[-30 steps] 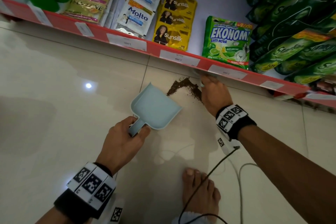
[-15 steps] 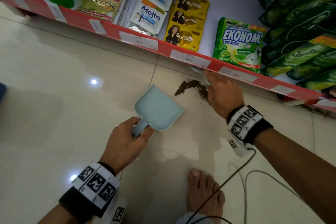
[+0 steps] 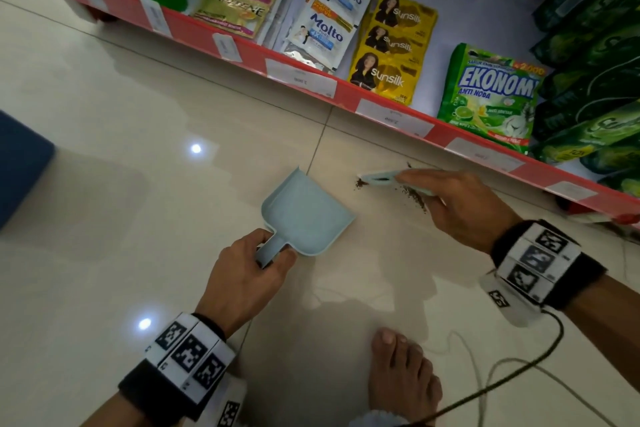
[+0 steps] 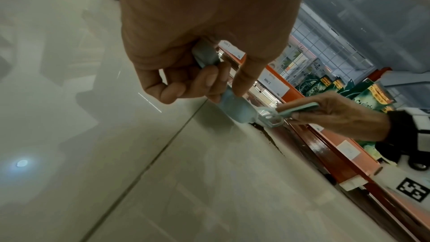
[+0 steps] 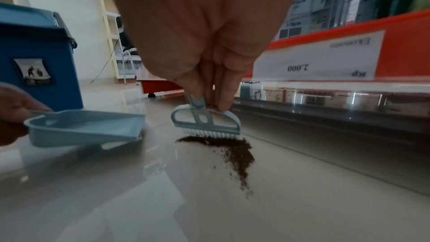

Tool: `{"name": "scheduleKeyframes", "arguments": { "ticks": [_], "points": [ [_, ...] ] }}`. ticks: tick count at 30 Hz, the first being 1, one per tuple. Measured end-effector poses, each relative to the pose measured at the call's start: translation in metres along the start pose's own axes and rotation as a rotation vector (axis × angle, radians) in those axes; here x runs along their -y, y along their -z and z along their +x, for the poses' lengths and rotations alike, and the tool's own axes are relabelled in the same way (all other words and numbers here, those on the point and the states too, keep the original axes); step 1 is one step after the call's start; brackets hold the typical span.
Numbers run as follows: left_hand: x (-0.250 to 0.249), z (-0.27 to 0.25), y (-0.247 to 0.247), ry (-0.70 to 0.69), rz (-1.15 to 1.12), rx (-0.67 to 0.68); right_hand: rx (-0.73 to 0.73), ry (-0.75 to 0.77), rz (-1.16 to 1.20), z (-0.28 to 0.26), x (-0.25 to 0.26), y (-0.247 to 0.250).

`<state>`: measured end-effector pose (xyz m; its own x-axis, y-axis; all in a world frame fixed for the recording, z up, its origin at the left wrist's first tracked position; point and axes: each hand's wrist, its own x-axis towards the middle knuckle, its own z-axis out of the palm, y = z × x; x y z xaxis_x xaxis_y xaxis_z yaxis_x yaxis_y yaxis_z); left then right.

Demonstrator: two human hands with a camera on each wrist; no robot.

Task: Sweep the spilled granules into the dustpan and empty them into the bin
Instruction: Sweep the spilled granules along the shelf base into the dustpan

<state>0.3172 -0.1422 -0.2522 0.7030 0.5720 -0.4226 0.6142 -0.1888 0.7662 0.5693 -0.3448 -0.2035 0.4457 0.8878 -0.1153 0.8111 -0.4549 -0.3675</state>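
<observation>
The left hand (image 3: 242, 274) grasps the dustpan (image 3: 304, 215) by its handle; the right hand (image 3: 464, 208) pinches the brush (image 5: 206, 122) above the granules (image 5: 232, 151) on the floor (image 3: 138, 218) beside the shelf edge (image 3: 311, 80). Best to set the dustpan's lip flat against the floor, close to the granules, then sweep short strokes into it.

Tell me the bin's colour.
Blue, with a darker lid: the bin shows best in the right wrist view, behind the dustpan.

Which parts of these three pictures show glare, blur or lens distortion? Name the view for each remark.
Head view: two bright lamp reflections glare on the glossy floor, and the red shelf edge looks bowed by the wide lens. Left wrist view: the left hand is large and soft, and a hazy light spot marks the tile. Right wrist view: the right hand is blurred, while the brush and granules are sharper.
</observation>
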Motion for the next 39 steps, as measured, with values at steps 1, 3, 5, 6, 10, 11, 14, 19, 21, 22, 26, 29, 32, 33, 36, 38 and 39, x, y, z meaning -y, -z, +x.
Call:
{"name": "scheduleKeyframes", "arguments": {
  "ticks": [1,3,5,6,10,11,14,19,21,22,26,29,32,33,36,38,39],
  "points": [
    [0.000,-0.001,0.000,0.003,0.000,0.000,-0.037,0.019,0.010,0.007,0.003,0.003],
    [0.000,-0.004,-0.001,0.003,0.010,0.000,-0.092,0.064,0.041,0.030,0.015,0.006],
    [0.002,-0.007,0.000,0.002,0.029,-0.004,-0.086,0.123,0.080,0.061,0.030,0.005],
    [0.004,-0.009,0.000,0.006,0.035,-0.008,-0.071,0.161,0.092,0.077,0.037,0.003],
    [0.011,-0.017,0.003,0.022,0.038,-0.027,0.104,0.213,0.047,0.112,0.056,-0.004],
    [0.013,-0.020,0.004,0.024,0.041,-0.029,0.163,0.203,0.013,0.111,0.054,-0.004],
    [0.017,-0.026,0.006,0.024,0.041,-0.038,0.263,0.199,-0.020,0.081,0.033,0.001],
    [0.021,-0.025,0.007,0.033,0.014,-0.049,0.202,0.191,-0.017,0.020,-0.017,0.018],
    [0.018,-0.022,0.007,0.024,0.016,-0.048,0.105,0.210,-0.065,0.012,-0.021,0.021],
    [0.016,-0.021,0.007,0.014,0.021,-0.047,0.034,0.224,-0.077,0.013,-0.019,0.021],
    [0.013,-0.019,0.008,-0.023,0.026,-0.042,-0.246,0.185,0.053,0.035,0.009,0.012],
    [0.015,-0.023,0.013,-0.041,0.037,-0.051,-0.339,0.032,0.219,0.057,0.038,-0.005],
    [0.019,-0.028,0.019,-0.048,0.039,-0.073,-0.237,-0.198,0.425,0.069,0.056,-0.025],
    [0.020,-0.029,0.021,-0.045,0.053,-0.083,-0.187,-0.262,0.464,0.070,0.056,-0.031],
    [0.025,-0.029,0.022,-0.022,0.068,-0.111,-0.139,-0.407,0.512,0.062,0.043,-0.036],
    [0.026,-0.027,0.022,-0.017,0.067,-0.111,-0.201,-0.454,0.429,0.054,0.025,-0.029],
    [0.027,-0.026,0.021,-0.021,0.069,-0.108,-0.232,-0.459,0.341,0.048,0.015,-0.024]
  ]
}}
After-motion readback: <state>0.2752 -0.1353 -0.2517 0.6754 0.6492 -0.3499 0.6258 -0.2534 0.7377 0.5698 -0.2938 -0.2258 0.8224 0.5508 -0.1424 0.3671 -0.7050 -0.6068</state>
